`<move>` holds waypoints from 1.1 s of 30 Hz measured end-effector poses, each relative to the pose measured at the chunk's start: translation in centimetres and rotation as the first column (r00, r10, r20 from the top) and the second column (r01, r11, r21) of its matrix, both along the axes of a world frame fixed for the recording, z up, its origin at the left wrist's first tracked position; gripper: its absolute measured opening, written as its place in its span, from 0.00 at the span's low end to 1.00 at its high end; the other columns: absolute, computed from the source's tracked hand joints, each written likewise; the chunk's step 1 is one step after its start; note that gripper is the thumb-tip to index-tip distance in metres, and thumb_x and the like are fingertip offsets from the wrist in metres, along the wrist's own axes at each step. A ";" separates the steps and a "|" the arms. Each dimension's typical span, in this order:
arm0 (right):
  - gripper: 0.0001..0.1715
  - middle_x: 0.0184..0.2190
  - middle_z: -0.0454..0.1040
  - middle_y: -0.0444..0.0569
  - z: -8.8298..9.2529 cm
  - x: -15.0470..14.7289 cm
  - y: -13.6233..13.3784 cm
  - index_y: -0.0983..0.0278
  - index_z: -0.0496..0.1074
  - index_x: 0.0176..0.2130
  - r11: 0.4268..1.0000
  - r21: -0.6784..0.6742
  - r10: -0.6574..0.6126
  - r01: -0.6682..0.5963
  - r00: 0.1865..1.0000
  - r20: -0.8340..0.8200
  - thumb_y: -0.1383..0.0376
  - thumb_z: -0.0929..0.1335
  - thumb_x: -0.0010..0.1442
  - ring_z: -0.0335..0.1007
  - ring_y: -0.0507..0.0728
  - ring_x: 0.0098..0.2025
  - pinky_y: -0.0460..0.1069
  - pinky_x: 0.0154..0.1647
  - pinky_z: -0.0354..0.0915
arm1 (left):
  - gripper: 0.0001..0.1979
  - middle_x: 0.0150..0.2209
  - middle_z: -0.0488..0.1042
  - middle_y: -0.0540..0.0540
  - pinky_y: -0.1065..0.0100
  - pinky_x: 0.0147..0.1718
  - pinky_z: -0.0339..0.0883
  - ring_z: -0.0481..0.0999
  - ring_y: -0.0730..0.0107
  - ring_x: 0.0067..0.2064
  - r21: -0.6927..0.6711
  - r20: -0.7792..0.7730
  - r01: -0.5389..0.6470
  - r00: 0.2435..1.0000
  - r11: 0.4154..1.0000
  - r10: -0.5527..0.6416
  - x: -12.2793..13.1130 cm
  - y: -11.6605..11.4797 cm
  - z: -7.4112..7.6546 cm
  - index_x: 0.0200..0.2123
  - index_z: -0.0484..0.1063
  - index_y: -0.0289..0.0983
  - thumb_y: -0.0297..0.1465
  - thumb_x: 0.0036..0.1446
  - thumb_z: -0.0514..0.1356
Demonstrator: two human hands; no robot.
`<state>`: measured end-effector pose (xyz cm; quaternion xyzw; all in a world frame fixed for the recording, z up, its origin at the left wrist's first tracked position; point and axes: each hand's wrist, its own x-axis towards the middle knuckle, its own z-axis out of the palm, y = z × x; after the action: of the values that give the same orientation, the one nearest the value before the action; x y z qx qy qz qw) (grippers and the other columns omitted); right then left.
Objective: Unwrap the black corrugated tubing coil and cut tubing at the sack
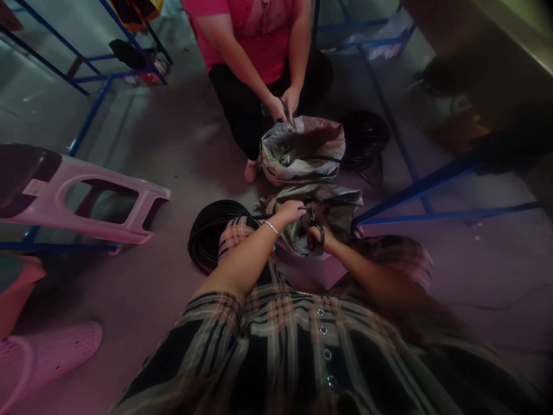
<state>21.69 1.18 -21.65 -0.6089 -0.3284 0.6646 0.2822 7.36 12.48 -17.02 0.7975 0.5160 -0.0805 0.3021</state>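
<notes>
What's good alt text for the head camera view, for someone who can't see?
The wearer's right hand holds scissors beside a black cable pinched in the left hand, above an open sack. A cable coil lies by the left knee; opposite, another person in a pink top holds other scissors over a second sack.

From my head, the one camera looks forward and down, close over my plaid top (298, 340), toward my fingers (297, 207).
</notes>
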 end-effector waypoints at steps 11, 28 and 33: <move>0.11 0.13 0.63 0.45 0.2 -0.3 -0.3 0.61 0.64 0.21 1.000 0.016 0.002 -0.003 0.999 0.034 0.60 0.67 0.51 0.64 0.54 0.16 0.46 0.16 0.57 | 0.17 0.54 0.82 0.45 0.70 0.49 0.69 0.79 0.62 0.55 0.015 -0.030 0.028 0.999 0.999 -0.027 0.1 0.1 0.1 0.54 0.81 0.42 0.35 0.67 0.58; 0.11 0.11 0.62 0.45 0.4 -0.5 -0.3 0.61 0.63 0.17 0.997 -0.014 0.074 -0.073 0.984 0.163 0.64 0.65 0.48 0.60 0.53 0.15 0.46 0.17 0.54 | 0.18 0.57 0.81 0.44 0.64 0.49 0.71 0.78 0.57 0.57 0.029 -0.149 0.077 0.986 0.997 -0.072 -0.2 0.0 -0.3 0.56 0.81 0.45 0.36 0.67 0.58; 0.09 0.11 0.62 0.44 0.6 -0.7 -0.1 0.62 0.64 0.19 0.999 -0.046 0.039 -0.029 0.975 0.218 0.68 0.66 0.48 0.60 0.52 0.16 0.45 0.18 0.56 | 0.18 0.57 0.81 0.44 0.64 0.48 0.71 0.78 0.56 0.58 0.049 -0.169 0.080 0.983 0.996 -0.070 -0.4 0.2 -0.4 0.56 0.80 0.46 0.37 0.67 0.58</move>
<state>20.99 1.05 -21.08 -0.6784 -0.3539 0.6050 0.2201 6.98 12.67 -17.39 0.8149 0.5111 -0.1441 0.2322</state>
